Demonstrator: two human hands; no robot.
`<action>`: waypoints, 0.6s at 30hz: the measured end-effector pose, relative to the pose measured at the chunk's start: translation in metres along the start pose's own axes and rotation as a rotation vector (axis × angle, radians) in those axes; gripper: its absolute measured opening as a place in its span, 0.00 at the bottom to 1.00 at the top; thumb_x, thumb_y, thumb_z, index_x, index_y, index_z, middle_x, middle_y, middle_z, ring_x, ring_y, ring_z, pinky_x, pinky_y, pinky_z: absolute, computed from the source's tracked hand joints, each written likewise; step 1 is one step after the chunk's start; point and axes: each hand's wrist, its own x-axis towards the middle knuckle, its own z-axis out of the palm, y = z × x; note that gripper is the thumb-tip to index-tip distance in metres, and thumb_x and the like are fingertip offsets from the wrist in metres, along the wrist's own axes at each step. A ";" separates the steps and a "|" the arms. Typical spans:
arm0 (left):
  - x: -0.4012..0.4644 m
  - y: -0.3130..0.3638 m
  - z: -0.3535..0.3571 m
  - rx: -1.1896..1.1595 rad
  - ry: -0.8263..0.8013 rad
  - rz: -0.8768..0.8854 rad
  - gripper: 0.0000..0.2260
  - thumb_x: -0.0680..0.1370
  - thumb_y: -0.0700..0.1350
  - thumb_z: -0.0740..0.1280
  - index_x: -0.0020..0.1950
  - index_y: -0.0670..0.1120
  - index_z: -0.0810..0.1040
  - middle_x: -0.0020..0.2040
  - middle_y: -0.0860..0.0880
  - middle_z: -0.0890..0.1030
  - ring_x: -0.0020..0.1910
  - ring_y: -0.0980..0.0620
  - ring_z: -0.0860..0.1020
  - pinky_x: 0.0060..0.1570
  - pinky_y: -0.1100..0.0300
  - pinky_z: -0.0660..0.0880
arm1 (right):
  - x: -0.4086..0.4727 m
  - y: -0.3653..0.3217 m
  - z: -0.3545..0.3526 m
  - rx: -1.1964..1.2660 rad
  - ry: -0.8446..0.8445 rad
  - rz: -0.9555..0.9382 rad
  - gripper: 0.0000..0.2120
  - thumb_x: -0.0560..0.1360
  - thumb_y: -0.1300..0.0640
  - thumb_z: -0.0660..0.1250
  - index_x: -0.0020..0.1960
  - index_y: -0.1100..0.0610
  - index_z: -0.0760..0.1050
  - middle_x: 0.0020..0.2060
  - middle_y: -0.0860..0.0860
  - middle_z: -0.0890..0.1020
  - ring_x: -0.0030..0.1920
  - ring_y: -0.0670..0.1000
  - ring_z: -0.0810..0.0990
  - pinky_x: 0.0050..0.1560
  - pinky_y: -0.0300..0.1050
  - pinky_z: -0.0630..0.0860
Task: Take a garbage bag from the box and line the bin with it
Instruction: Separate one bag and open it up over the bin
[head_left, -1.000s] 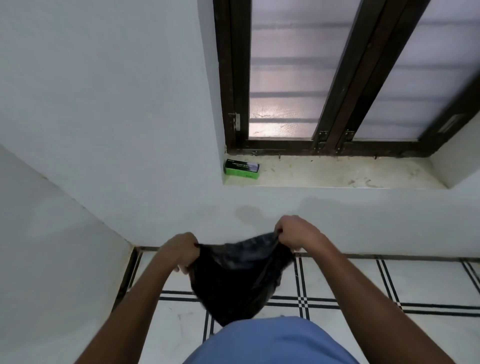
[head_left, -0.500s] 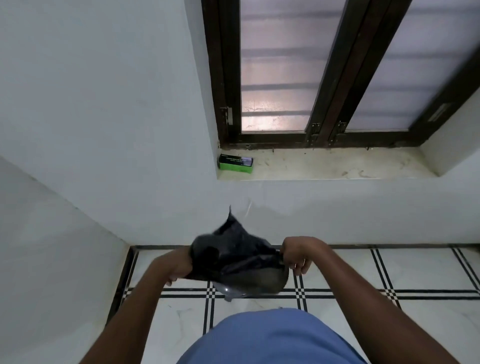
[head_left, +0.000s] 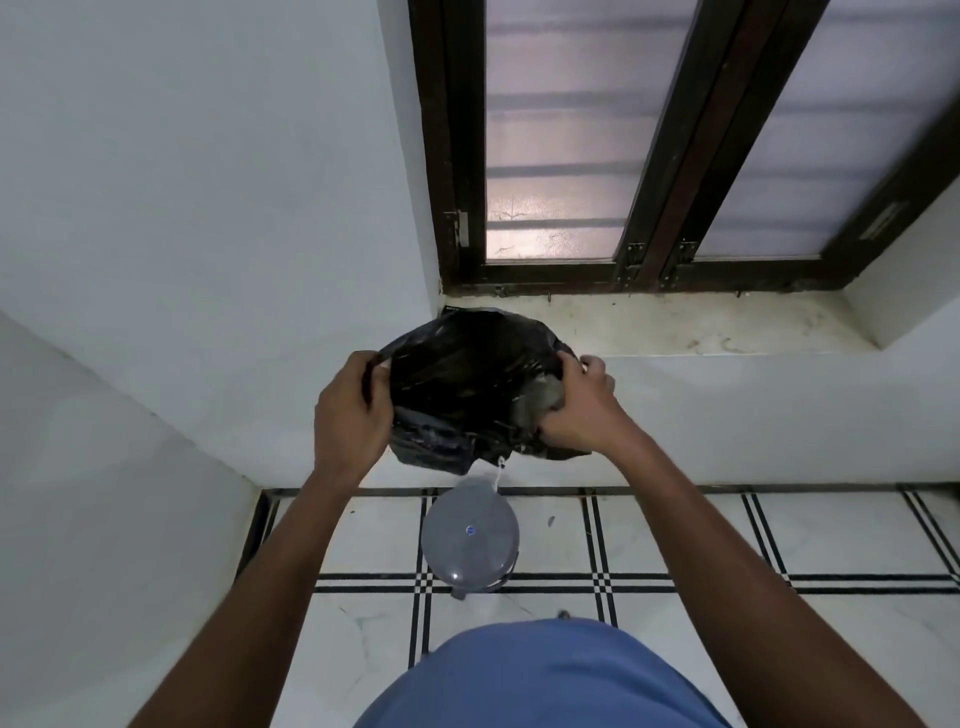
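- Head view shows you standing at a window corner, both arms out in front, with the black garbage bag (head_left: 467, 384) held up between your hands at about sill height.
- Your left hand (head_left: 350, 415) grips the bag's left edge, fingers curled round a fold of the plastic.
- Your right hand (head_left: 576, 410) grips the right edge the same way, fingers bunched into the film, so the mouth is stretched partly open between the two hands.
- The bag hangs in the air, touching nothing but your hands; its lower part droops crumpled beneath them.
- The grey bin (head_left: 470, 540) stands on the tiled floor (head_left: 701, 545) directly below the bag and well apart from it. Its round lid looks closed, though from this angle you cannot be sure.
- The box is almost wholly hidden behind the bag; only a dark sliver shows on the window sill (head_left: 701, 327).
- Done, by the look of it: a bag is out of the box and partly unfolded.
- Left, as a judgement: finish spreading the mouth, get the lid up, lower the bag into the bin and fold its rim over the edge. None of the lining has begun.
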 end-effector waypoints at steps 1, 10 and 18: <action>0.001 0.003 -0.001 -0.017 -0.039 0.053 0.09 0.88 0.50 0.61 0.60 0.49 0.80 0.46 0.52 0.84 0.44 0.50 0.81 0.46 0.53 0.76 | -0.005 -0.006 -0.001 -0.074 0.007 -0.044 0.55 0.76 0.46 0.78 0.90 0.52 0.46 0.87 0.58 0.49 0.86 0.66 0.52 0.86 0.63 0.59; 0.008 0.014 0.002 0.071 -0.347 0.139 0.18 0.78 0.53 0.78 0.63 0.55 0.74 0.47 0.54 0.85 0.44 0.51 0.84 0.46 0.54 0.81 | 0.007 -0.040 -0.004 -0.367 0.436 -0.441 0.17 0.88 0.49 0.64 0.74 0.49 0.79 0.59 0.50 0.84 0.63 0.57 0.83 0.71 0.58 0.73; 0.005 -0.009 0.008 0.060 -0.466 0.393 0.11 0.76 0.32 0.69 0.52 0.47 0.83 0.44 0.53 0.81 0.42 0.52 0.77 0.47 0.47 0.80 | 0.007 -0.036 0.009 -0.543 0.221 -0.546 0.60 0.70 0.29 0.79 0.90 0.44 0.49 0.90 0.55 0.54 0.88 0.64 0.53 0.86 0.75 0.46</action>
